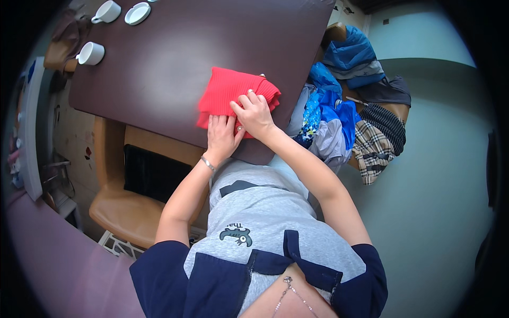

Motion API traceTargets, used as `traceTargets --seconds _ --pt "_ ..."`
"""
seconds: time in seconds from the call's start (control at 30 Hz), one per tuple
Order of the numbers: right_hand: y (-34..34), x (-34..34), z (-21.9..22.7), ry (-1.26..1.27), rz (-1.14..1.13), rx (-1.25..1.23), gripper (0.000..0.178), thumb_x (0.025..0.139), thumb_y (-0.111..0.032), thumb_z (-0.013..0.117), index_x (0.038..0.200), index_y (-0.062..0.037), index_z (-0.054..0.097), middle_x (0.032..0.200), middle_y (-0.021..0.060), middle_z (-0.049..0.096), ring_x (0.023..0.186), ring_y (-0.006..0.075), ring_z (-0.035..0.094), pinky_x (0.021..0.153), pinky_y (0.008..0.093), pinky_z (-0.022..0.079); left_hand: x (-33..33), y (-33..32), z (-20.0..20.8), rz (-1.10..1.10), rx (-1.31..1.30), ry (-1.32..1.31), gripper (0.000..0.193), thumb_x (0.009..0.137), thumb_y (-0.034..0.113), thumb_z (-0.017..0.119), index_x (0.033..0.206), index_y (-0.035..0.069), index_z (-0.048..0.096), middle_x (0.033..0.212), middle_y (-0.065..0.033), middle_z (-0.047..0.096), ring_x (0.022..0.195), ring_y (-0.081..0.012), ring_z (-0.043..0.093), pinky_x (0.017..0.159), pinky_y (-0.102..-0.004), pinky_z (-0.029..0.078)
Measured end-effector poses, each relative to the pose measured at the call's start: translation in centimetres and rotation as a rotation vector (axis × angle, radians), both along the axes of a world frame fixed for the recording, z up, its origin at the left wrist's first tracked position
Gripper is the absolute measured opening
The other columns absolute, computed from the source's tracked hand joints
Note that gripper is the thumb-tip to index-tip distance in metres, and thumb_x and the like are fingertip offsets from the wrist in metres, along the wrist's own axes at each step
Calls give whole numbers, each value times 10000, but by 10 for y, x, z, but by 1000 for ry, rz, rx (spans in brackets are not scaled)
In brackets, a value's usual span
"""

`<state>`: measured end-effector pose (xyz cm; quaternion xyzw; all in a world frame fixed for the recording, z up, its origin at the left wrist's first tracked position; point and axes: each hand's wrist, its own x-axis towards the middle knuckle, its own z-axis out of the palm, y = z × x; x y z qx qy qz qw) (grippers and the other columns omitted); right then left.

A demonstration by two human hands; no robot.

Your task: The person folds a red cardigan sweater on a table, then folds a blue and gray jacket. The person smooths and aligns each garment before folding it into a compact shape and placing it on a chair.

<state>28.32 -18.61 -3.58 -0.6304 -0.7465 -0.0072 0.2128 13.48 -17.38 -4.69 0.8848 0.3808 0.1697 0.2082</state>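
I have both hands down on the red folded garment (233,98), which lies just above the middle of the frame, near the edge of the dark brown table (159,63) closest to me. My left hand (221,137) lies flat on its lower edge with fingers stretched and together, gripping nothing; the flat palm seems meant to pin the layers so they do not slide. My right hand (255,114) rests just beside it, a little higher, its fingers bent and spread over the cloth, pressing rather than pinching, as far as I can tell. The garment sits close to my body, I judge, so I can lean weight onto it.

It is bright red, ribbed in fine lines, folded into a thick, roughly square packet with soft, rounded edges toward the upper right.

To the right of the frame a heap of blue and checked clothes (344,116) covers a chair. Two white cups (91,53) and a small white dish (137,13) stand at the upper left.
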Motion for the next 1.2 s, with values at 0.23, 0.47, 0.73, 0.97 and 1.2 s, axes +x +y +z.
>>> traceTargets --seconds 0.23,0.47,0.73,0.97,1.2 --pt "2 -13 50 748 374 -127 225 644 40 539 839 -11 639 758 98 554 734 270 535 691 347 471 19 3 -54 36 18 -291 135 772 195 587 828 72 589 775 -117 615 740 -307 601 603 -415 443" --pt "-18 4 7 694 173 -350 177 685 -30 523 852 -39 582 759 100 537 768 262 530 726 376 456 7 11 -35 24 -266 -276 106 789 183 577 825 88 605 817 -114 617 797 -310 604 642 -395 460" --pt "-30 3 -14 320 156 -117 280 713 -293 658 861 -72 570 842 114 533 886 338 536 809 408 413 -51 17 -23 288 84 -315 358 722 0 625 1071 32 549 1090 -149 520 972 -332 515 827 -395 430" --pt "-30 -7 -28 105 44 -25 401 635 -367 736 897 -107 581 853 87 504 917 344 527 719 400 397 -52 50 -2 257 49 -373 348 667 -66 564 1000 25 606 851 -137 613 809 -317 585 742 -377 484" --pt "-26 -5 -32 110 27 -3 383 628 -356 743 869 -110 576 825 83 489 921 313 524 698 391 392 -89 -11 -51 229 23 -112 252 674 -22 571 920 31 556 845 -125 552 816 -312 540 719 -404 447"
